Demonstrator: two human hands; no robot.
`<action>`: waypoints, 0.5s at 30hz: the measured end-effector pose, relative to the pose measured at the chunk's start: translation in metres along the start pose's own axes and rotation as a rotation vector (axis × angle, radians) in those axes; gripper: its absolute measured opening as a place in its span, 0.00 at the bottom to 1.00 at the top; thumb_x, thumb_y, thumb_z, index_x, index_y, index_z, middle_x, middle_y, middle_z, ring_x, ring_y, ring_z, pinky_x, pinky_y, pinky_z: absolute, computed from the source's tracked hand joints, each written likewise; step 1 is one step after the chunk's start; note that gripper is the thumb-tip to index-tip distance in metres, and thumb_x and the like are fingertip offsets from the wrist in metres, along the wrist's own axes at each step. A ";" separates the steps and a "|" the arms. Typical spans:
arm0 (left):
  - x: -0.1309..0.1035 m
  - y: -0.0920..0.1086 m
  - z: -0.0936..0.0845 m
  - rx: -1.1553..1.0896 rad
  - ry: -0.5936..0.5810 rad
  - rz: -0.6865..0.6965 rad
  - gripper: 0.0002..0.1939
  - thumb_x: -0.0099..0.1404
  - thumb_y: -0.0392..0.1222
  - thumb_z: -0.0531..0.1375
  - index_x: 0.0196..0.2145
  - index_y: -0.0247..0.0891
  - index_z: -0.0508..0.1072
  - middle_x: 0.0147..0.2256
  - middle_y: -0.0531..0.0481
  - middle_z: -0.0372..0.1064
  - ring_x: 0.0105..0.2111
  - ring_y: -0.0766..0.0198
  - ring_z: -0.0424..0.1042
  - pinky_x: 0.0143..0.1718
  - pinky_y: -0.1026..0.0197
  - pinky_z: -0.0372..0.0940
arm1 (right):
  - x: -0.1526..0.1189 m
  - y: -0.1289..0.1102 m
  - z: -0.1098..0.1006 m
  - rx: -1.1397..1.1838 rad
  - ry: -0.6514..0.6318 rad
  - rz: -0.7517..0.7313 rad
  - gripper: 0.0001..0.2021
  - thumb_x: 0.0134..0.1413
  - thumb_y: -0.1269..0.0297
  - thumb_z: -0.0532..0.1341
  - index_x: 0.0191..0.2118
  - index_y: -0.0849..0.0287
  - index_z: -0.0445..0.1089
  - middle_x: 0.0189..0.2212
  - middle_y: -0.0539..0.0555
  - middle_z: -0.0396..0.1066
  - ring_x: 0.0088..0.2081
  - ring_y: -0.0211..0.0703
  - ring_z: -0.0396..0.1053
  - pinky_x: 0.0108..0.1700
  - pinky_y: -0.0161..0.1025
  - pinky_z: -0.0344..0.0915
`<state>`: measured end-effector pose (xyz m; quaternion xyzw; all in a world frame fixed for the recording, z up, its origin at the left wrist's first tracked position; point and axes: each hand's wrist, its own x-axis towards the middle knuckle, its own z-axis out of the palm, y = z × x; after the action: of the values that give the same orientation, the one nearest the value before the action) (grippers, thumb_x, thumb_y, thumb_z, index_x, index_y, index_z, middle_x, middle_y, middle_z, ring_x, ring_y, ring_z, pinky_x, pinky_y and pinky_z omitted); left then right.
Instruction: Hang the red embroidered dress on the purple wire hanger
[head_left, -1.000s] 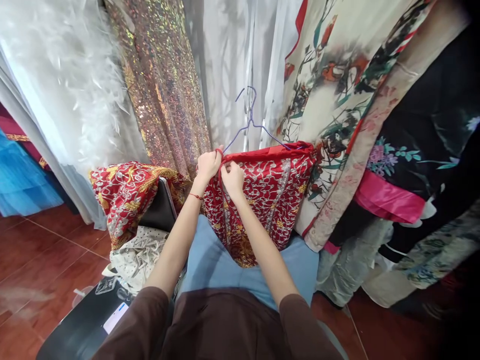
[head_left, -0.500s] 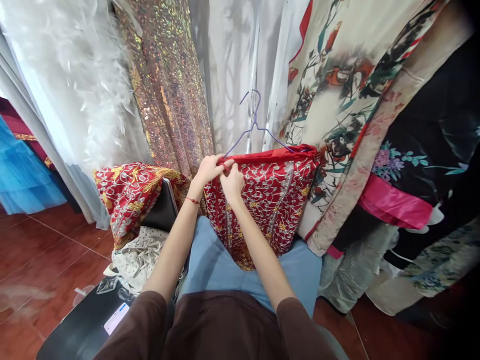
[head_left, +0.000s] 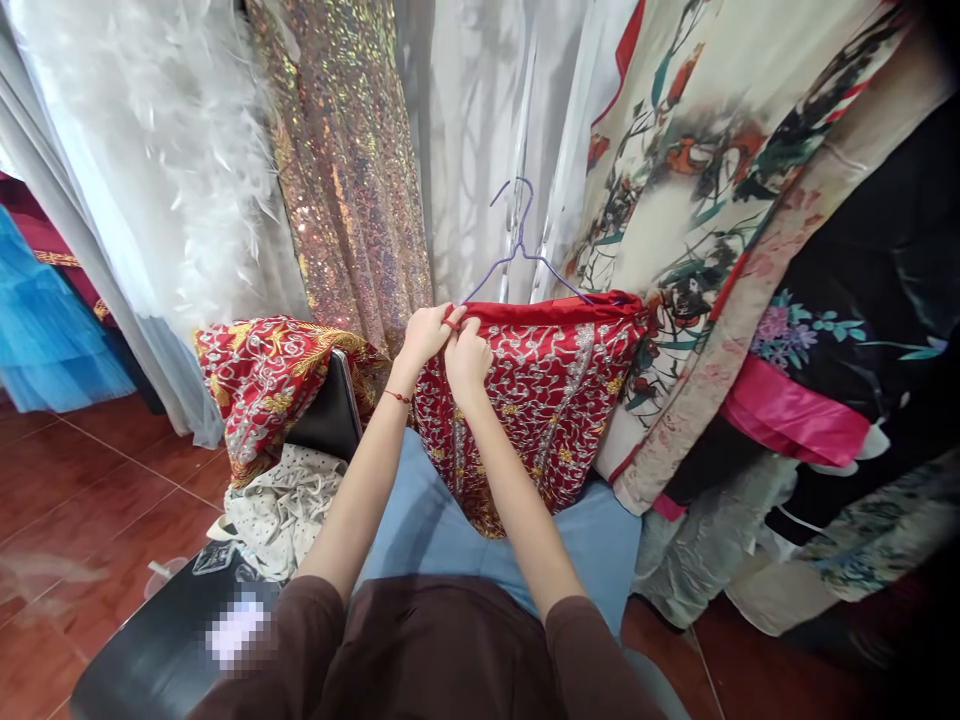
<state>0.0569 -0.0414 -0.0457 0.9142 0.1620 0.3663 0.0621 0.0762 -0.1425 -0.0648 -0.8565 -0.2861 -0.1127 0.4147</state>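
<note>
A red garment (head_left: pixel 532 390) with silver and gold embroidery hangs from a purple wire hanger (head_left: pixel 519 245) and drapes onto my lap. My left hand (head_left: pixel 429 335) is closed on the garment's red upper edge, near the hanger's left end. Right beside it, my right hand (head_left: pixel 468 360) pinches the same edge, its fingertips close to those of the left. The hanger's left corner is hidden behind my fingers. Its hook points up and holds onto nothing that I can make out.
Another red embroidered cloth (head_left: pixel 262 375) lies over a black chair (head_left: pixel 330 410) on the left, above a dotted white cloth (head_left: pixel 285 510). A blurred-out pale patch (head_left: pixel 238 630) lies on the black seat (head_left: pixel 142 650). Hanging garments, including a sequined one (head_left: pixel 352 150) and a floral robe (head_left: pixel 690 150), line the back.
The view has shifted slightly, so hands, hanger and garment appear a little farther right. Both hands keep their hold on the upper edge, with the fingers shifting only slightly.
</note>
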 end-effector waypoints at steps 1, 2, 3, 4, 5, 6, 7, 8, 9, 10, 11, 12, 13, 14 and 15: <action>-0.001 0.000 0.000 0.003 0.003 -0.002 0.26 0.76 0.56 0.45 0.32 0.41 0.74 0.34 0.43 0.79 0.36 0.54 0.76 0.35 0.59 0.58 | 0.000 0.000 0.000 0.001 -0.003 0.000 0.15 0.72 0.62 0.44 0.52 0.63 0.60 0.40 0.66 0.77 0.44 0.58 0.76 0.48 0.49 0.68; -0.001 0.000 0.000 0.006 0.006 -0.002 0.26 0.76 0.56 0.45 0.31 0.42 0.74 0.34 0.43 0.79 0.36 0.54 0.77 0.34 0.59 0.58 | 0.000 0.000 -0.001 0.006 -0.002 -0.001 0.14 0.71 0.62 0.44 0.52 0.63 0.61 0.40 0.67 0.77 0.44 0.58 0.76 0.48 0.50 0.68; -0.001 0.000 0.000 0.008 0.008 -0.002 0.25 0.76 0.56 0.45 0.31 0.42 0.74 0.34 0.43 0.79 0.36 0.54 0.77 0.34 0.58 0.57 | 0.001 0.000 -0.001 0.016 0.002 -0.003 0.13 0.71 0.62 0.46 0.51 0.63 0.62 0.41 0.66 0.77 0.44 0.58 0.76 0.49 0.50 0.68; -0.002 0.000 0.001 0.010 0.009 -0.002 0.26 0.76 0.56 0.45 0.31 0.42 0.74 0.34 0.43 0.79 0.36 0.54 0.77 0.34 0.58 0.57 | 0.001 0.001 -0.002 0.033 0.006 -0.004 0.13 0.70 0.62 0.47 0.50 0.62 0.62 0.41 0.66 0.77 0.44 0.58 0.76 0.49 0.50 0.68; -0.002 0.000 0.001 0.010 0.011 -0.002 0.26 0.76 0.56 0.45 0.32 0.42 0.74 0.34 0.43 0.79 0.36 0.54 0.77 0.34 0.58 0.57 | 0.003 0.002 -0.004 0.056 0.006 -0.002 0.12 0.69 0.61 0.49 0.49 0.62 0.63 0.41 0.66 0.77 0.44 0.57 0.76 0.49 0.49 0.68; -0.002 0.000 0.001 0.011 0.015 -0.001 0.26 0.76 0.57 0.45 0.32 0.42 0.74 0.34 0.43 0.79 0.36 0.54 0.77 0.34 0.59 0.57 | 0.004 0.004 -0.005 0.084 0.002 0.003 0.11 0.68 0.61 0.50 0.47 0.61 0.64 0.41 0.65 0.77 0.44 0.56 0.76 0.49 0.48 0.68; -0.002 0.000 0.002 0.013 0.021 0.000 0.27 0.76 0.57 0.44 0.32 0.42 0.75 0.34 0.43 0.79 0.36 0.55 0.77 0.34 0.59 0.57 | 0.007 0.005 -0.007 0.115 -0.007 0.011 0.10 0.67 0.60 0.51 0.45 0.60 0.65 0.40 0.63 0.77 0.44 0.55 0.76 0.49 0.48 0.68; -0.002 0.000 0.003 0.018 0.029 0.000 0.27 0.76 0.58 0.44 0.33 0.42 0.75 0.34 0.43 0.79 0.36 0.55 0.77 0.34 0.59 0.57 | 0.010 0.007 -0.008 0.145 -0.021 0.019 0.10 0.66 0.60 0.52 0.43 0.58 0.66 0.39 0.62 0.77 0.43 0.54 0.76 0.48 0.47 0.68; -0.002 0.000 0.004 0.026 0.039 -0.003 0.28 0.76 0.58 0.43 0.33 0.42 0.75 0.34 0.43 0.79 0.36 0.55 0.77 0.34 0.59 0.57 | 0.013 0.009 -0.010 0.173 -0.036 0.027 0.09 0.65 0.60 0.53 0.41 0.58 0.67 0.37 0.60 0.77 0.42 0.52 0.76 0.48 0.46 0.68; -0.002 0.001 0.006 0.037 0.049 -0.007 0.28 0.76 0.58 0.43 0.33 0.42 0.75 0.34 0.42 0.80 0.36 0.55 0.77 0.35 0.59 0.57 | 0.016 0.010 -0.011 0.198 -0.054 0.035 0.09 0.65 0.60 0.53 0.39 0.57 0.67 0.36 0.59 0.77 0.41 0.51 0.76 0.48 0.45 0.68; -0.001 0.001 0.008 0.050 0.060 -0.015 0.29 0.76 0.58 0.43 0.33 0.42 0.76 0.35 0.42 0.80 0.36 0.55 0.77 0.35 0.59 0.57 | 0.018 0.012 -0.012 0.219 -0.076 0.040 0.08 0.64 0.61 0.53 0.38 0.56 0.67 0.34 0.57 0.77 0.39 0.50 0.75 0.47 0.44 0.68; 0.000 0.001 0.010 0.064 0.074 -0.027 0.29 0.77 0.58 0.42 0.34 0.42 0.76 0.35 0.41 0.80 0.35 0.55 0.77 0.35 0.58 0.57 | 0.019 0.013 -0.012 0.230 -0.097 0.043 0.09 0.64 0.61 0.53 0.37 0.56 0.68 0.34 0.57 0.77 0.38 0.49 0.75 0.47 0.44 0.68; 0.000 0.001 0.013 0.075 0.092 -0.040 0.29 0.77 0.57 0.42 0.34 0.41 0.76 0.35 0.41 0.79 0.35 0.55 0.77 0.36 0.58 0.57 | 0.020 0.014 -0.011 0.226 -0.113 0.040 0.09 0.64 0.62 0.53 0.37 0.56 0.68 0.34 0.56 0.77 0.38 0.48 0.75 0.46 0.43 0.68; 0.001 0.001 0.016 0.083 0.112 -0.054 0.29 0.77 0.56 0.42 0.35 0.41 0.76 0.35 0.41 0.79 0.35 0.54 0.77 0.37 0.58 0.58 | 0.019 0.014 -0.010 0.203 -0.118 0.032 0.09 0.63 0.62 0.53 0.37 0.56 0.69 0.35 0.57 0.77 0.40 0.49 0.75 0.46 0.43 0.68; 0.002 0.001 0.018 0.085 0.135 -0.068 0.28 0.77 0.55 0.41 0.35 0.41 0.76 0.35 0.41 0.79 0.36 0.54 0.77 0.38 0.57 0.58 | 0.016 0.015 -0.008 0.163 -0.114 0.021 0.09 0.63 0.63 0.53 0.38 0.56 0.70 0.37 0.58 0.77 0.41 0.50 0.75 0.47 0.44 0.68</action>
<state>0.0708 -0.0418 -0.0576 0.8833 0.2122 0.4174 0.0246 0.0983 -0.1498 -0.0626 -0.8279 -0.3084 -0.0356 0.4671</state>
